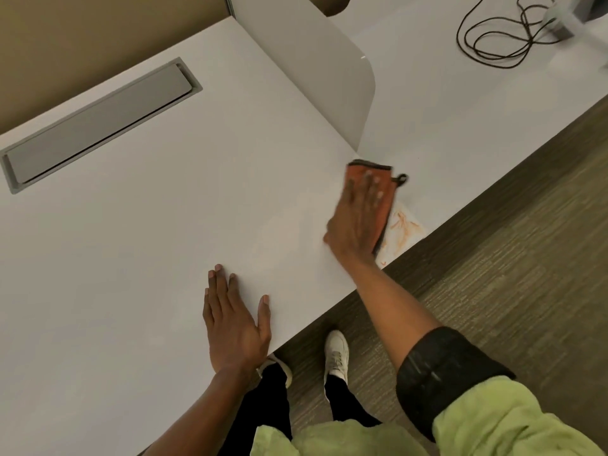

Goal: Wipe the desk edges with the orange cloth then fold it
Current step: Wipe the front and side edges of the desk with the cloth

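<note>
Head view: I press my right hand point(357, 213) flat on the orange cloth point(378, 192), fingers spread out, near the front edge of the tabletop point(164, 225), just below the divider point(316, 77). My left hand point(235, 324) lies flat and open on the tabletop, holding nothing. Orange smears point(403, 227) show beside the cloth, right at the edge. I think the wiping is only partly done. The folding is not started. I can read no words or labels anywhere.
</note>
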The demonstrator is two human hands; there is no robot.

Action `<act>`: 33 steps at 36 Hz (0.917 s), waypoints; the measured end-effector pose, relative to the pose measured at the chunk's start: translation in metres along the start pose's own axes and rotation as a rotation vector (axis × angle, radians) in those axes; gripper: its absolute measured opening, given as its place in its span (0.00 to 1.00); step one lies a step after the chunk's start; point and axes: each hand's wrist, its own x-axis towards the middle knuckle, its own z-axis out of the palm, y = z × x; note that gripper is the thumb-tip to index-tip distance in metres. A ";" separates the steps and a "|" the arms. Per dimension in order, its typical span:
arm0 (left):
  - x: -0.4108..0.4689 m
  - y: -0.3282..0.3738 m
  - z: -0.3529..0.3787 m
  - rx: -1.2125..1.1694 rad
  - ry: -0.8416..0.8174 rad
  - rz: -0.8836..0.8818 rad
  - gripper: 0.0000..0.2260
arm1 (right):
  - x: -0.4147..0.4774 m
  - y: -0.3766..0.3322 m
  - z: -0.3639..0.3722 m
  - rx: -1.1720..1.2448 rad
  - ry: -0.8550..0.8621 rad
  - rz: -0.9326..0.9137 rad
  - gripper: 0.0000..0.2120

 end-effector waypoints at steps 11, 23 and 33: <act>-0.002 0.002 0.001 0.000 0.000 -0.002 0.35 | -0.028 0.004 0.004 0.027 -0.043 0.181 0.42; -0.001 0.000 0.000 0.010 -0.019 0.013 0.37 | -0.038 0.053 0.004 0.010 0.027 0.148 0.50; -0.003 -0.003 -0.002 0.031 -0.033 0.030 0.37 | -0.046 0.024 0.008 -0.134 0.039 -0.116 0.41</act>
